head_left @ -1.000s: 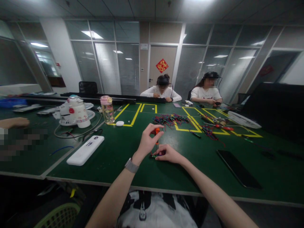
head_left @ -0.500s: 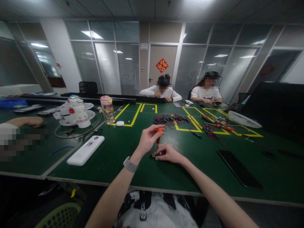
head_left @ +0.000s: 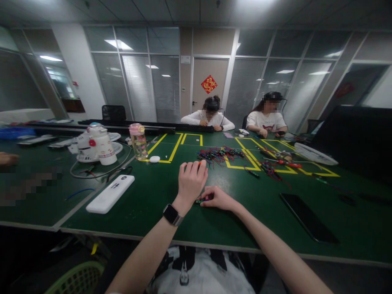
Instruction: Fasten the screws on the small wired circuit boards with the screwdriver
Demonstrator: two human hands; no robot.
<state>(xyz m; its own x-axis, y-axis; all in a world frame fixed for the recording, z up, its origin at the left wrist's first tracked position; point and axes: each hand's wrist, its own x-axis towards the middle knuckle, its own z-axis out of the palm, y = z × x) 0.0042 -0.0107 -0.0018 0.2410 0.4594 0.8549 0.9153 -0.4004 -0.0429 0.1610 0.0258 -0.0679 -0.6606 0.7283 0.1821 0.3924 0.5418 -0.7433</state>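
Note:
My left hand [head_left: 192, 179], with a watch on the wrist, is closed around a screwdriver [head_left: 200, 163]. Only a bit of its orange handle shows past the fingers; the rest is hidden behind the hand. Just to the right and nearer the table, my right hand [head_left: 217, 197] pinches a small green circuit board [head_left: 198, 201] with wires against the green tabletop. Much of the board is covered by the fingers. Beyond both hands lies a pile of small boards with red and blue wires [head_left: 220, 154].
A black phone [head_left: 308, 218] lies to the right, a white power bank [head_left: 110, 194] to the left. A drink bottle [head_left: 139, 142] and a white jug [head_left: 102, 145] stand back left. Two people sit across the table [head_left: 153, 216]; another person's hand [head_left: 8, 158] shows far left.
My left hand has rolled over around the screwdriver, its back now toward me and the watch face showing. My right hand stays put. At the far left, the other person's arm has drawn back.

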